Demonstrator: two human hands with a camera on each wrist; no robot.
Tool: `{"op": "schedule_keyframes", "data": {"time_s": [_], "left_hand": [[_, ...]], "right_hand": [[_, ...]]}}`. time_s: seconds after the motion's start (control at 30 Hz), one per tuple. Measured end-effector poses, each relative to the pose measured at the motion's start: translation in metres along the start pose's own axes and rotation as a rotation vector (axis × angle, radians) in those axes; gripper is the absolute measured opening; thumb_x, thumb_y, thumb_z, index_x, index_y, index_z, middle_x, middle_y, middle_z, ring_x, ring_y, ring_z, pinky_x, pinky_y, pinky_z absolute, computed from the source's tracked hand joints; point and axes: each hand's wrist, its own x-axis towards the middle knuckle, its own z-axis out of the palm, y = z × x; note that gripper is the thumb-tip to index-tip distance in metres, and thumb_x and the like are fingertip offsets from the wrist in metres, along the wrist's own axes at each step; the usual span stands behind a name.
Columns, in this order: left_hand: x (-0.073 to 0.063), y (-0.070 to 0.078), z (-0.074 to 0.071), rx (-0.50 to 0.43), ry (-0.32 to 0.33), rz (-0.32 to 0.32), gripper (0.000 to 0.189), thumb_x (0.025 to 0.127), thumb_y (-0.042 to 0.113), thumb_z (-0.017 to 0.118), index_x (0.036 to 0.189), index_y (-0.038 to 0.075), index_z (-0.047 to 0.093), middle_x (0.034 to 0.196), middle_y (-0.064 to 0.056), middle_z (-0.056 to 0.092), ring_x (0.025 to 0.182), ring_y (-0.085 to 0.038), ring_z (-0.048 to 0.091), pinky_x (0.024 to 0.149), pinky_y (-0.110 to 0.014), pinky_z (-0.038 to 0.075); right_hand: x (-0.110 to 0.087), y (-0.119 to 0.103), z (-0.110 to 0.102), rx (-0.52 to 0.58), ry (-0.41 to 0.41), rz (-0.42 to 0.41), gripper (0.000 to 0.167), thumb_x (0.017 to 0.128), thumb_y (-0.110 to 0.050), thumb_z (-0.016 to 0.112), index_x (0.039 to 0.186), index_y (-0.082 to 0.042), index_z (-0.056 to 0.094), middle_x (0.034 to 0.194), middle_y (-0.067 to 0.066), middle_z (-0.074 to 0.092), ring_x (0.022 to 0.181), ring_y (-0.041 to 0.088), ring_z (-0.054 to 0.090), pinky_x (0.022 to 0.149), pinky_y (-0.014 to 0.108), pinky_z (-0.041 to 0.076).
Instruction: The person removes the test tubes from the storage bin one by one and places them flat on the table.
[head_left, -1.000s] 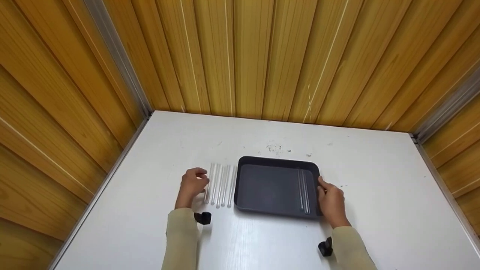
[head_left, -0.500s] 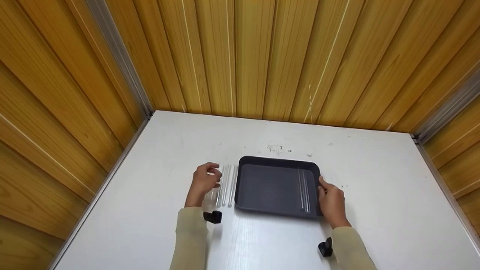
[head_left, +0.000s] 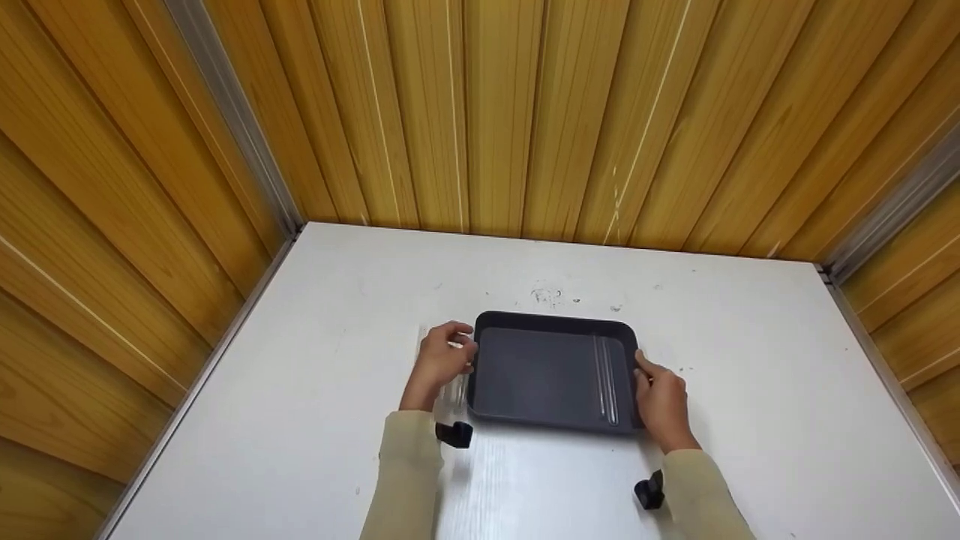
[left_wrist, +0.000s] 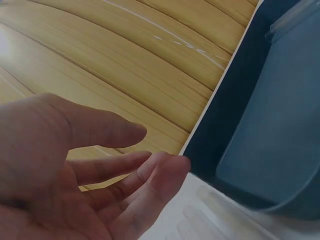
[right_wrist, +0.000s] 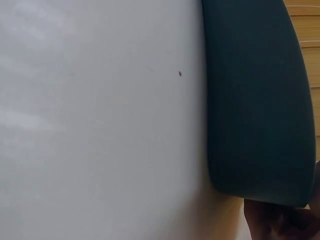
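Note:
A dark grey rectangular tray [head_left: 532,375] sits on the white table. Inside it, along the right side, lie a few clear test tubes [head_left: 606,382]. My right hand [head_left: 664,405] grips the tray's right rim, thumb toward the top edge. My left hand [head_left: 442,358] hovers at the left rim over more clear tubes [head_left: 453,397], which it largely hides. In the left wrist view, its thumb and fingers [left_wrist: 167,175] are loosely bent with a gap between them and nothing held. Several tubes [left_wrist: 200,220] show blurred below that hand, beside the tray.
Wood-patterned panels [head_left: 495,112] rise behind the white table [head_left: 345,300] and on both sides. Small dark marks [head_left: 547,296] dot the tabletop behind the tray. Black wrist cameras [head_left: 455,435] hang at both sleeves.
My left hand has moved right across the row of tubes, from its left end up to the tray's left rim. My right hand and the tray stay in place.

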Motion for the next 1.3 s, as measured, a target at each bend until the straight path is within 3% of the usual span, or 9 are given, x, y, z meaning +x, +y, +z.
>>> {"op": "schedule_keyframes", "data": {"time_s": [0.43, 0.87, 1.0, 1.13, 1.3], "left_hand": [[0.002, 0.006, 0.027, 0.031, -0.056, 0.045, 0.033, 0.085, 0.002, 0.057, 0.118, -0.001, 0.062, 0.095, -0.011, 0.061, 0.065, -0.013, 0.06, 0.061, -0.028, 0.058], [0.001, 0.005, 0.052, -0.023, -0.093, 0.045, 0.032, 0.087, 0.001, 0.06, 0.118, -0.006, 0.06, 0.099, -0.016, 0.062, 0.073, -0.02, 0.065, 0.062, -0.03, 0.058], [0.001, 0.005, 0.061, -0.031, -0.105, 0.05, 0.032, 0.087, 0.001, 0.061, 0.117, -0.006, 0.059, 0.097, -0.015, 0.062, 0.068, -0.018, 0.063, 0.06, -0.029, 0.058], [0.002, 0.005, 0.07, -0.014, -0.112, 0.056, 0.032, 0.085, 0.001, 0.061, 0.116, -0.006, 0.06, 0.094, -0.013, 0.063, 0.061, -0.016, 0.062, 0.059, -0.029, 0.058], [0.001, 0.003, 0.08, 0.044, -0.124, 0.057, 0.032, 0.085, 0.003, 0.062, 0.117, -0.003, 0.061, 0.094, -0.012, 0.065, 0.062, -0.025, 0.068, 0.058, -0.03, 0.057]], "right_hand": [[0.001, 0.0, -0.003, 0.019, -0.031, 0.019, 0.04, 0.098, 0.0, 0.045, 0.139, -0.001, 0.047, 0.137, 0.024, 0.052, 0.127, 0.039, 0.05, 0.101, 0.05, 0.045], [0.0, 0.001, -0.002, 0.03, -0.033, 0.037, 0.04, 0.099, -0.001, 0.045, 0.139, -0.003, 0.047, 0.139, 0.022, 0.049, 0.13, 0.038, 0.047, 0.104, 0.051, 0.042], [0.0, 0.002, -0.001, 0.031, -0.022, 0.034, 0.04, 0.099, -0.002, 0.046, 0.138, -0.003, 0.049, 0.139, 0.021, 0.05, 0.129, 0.038, 0.048, 0.104, 0.052, 0.043], [0.0, 0.001, -0.001, 0.032, -0.015, 0.038, 0.039, 0.098, -0.002, 0.046, 0.138, -0.004, 0.05, 0.138, 0.02, 0.051, 0.129, 0.038, 0.049, 0.104, 0.052, 0.043], [0.0, 0.001, -0.001, 0.034, -0.026, 0.043, 0.04, 0.099, -0.001, 0.046, 0.139, -0.003, 0.048, 0.139, 0.02, 0.05, 0.13, 0.038, 0.048, 0.104, 0.051, 0.042]]}}
